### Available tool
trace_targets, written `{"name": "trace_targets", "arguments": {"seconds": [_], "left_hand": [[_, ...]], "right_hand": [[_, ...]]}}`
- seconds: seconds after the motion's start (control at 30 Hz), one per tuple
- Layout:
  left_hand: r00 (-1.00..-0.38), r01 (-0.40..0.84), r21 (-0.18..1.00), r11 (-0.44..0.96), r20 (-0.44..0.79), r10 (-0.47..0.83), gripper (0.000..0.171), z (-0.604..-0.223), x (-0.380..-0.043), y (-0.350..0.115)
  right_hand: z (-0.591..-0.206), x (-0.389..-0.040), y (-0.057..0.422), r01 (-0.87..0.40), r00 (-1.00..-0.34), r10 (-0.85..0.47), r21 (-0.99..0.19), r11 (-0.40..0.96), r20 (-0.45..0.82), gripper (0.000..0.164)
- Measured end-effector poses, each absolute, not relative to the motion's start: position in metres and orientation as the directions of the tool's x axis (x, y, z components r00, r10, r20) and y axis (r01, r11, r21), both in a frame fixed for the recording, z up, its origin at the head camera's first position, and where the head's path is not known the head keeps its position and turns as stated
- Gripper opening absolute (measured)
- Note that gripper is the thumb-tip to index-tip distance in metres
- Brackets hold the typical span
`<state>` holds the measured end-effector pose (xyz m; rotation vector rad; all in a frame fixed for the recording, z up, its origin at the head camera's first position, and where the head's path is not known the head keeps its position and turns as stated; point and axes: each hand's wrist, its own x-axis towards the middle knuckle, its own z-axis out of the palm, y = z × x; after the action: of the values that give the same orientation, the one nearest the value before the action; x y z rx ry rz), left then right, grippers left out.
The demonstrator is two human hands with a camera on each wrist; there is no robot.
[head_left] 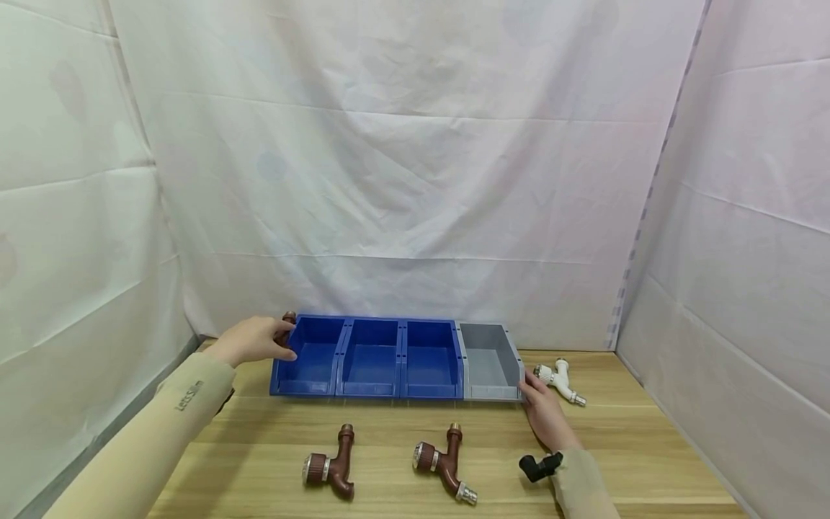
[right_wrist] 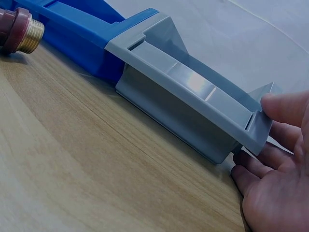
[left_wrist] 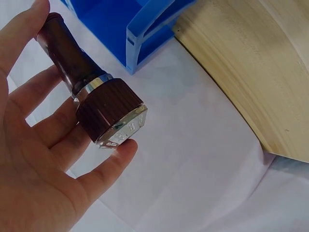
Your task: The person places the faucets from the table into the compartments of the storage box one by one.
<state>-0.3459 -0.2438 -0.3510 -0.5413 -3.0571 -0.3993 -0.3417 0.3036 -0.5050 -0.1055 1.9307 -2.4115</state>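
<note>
My left hand [head_left: 255, 339] holds a shiny brown tap with a ridged round knob [left_wrist: 107, 107], just left of the blue plastic bins [head_left: 369, 388]. My right hand [head_left: 547, 416] pinches the grey plastic bin [head_left: 493, 392] by its near right corner. I should grip snugly and keep the bins still.

The grey bin [head_left: 493, 393] is plain grey; the blue bins [head_left: 369, 360] left of it are deep blue. Beyond those, the far-left tap [left_wrist: 108, 108] is dark maroon with a silver collar. In front and left of the grey bin, two front taps [head_left: 448, 465] repeat maroon and silver, the nearer one brass-threaded. Right of it, the white tap [head_left: 563, 378] has a silver spout tip. Behind it, the white curtain [head_left: 421, 180] carries faint bluish blotches. Beneath it, the desk [head_left: 382, 432] shows yellowish-tan streaked woodgrain.
</note>
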Motion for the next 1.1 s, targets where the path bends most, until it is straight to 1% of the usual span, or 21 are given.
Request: {"name": "trace_targets", "arguments": {"seconds": [0.3,0.53,0.73,1.1], "left_hand": [[-0.942,0.332,0.233,0.914,0.036,0.333,0.073,-0.351,-0.349,-0.236],[-0.939,0.342,0.228,0.912,0.045,0.341,0.073,-0.353,-0.352,-0.232],[-0.938,0.342,0.236,0.910,0.022,0.347,0.073,-0.356,-0.354,-0.230],[-0.936,0.349,0.243,0.905,0.041,0.350,0.072,-0.356,-0.355,-0.224]], "right_hand": [[-0.503,-0.341,0.304,0.007,-0.996,-0.084,-0.977,-0.214,0.011,0.058],[-0.503,-0.341,0.304,0.001,-0.997,-0.079,-0.975,-0.221,0.016,0.058],[-0.504,-0.340,0.304,0.006,-0.997,-0.075,-0.975,-0.224,0.011,0.058],[-0.504,-0.341,0.304,0.001,-0.997,-0.077,-0.976,-0.216,0.016,0.058]]}}
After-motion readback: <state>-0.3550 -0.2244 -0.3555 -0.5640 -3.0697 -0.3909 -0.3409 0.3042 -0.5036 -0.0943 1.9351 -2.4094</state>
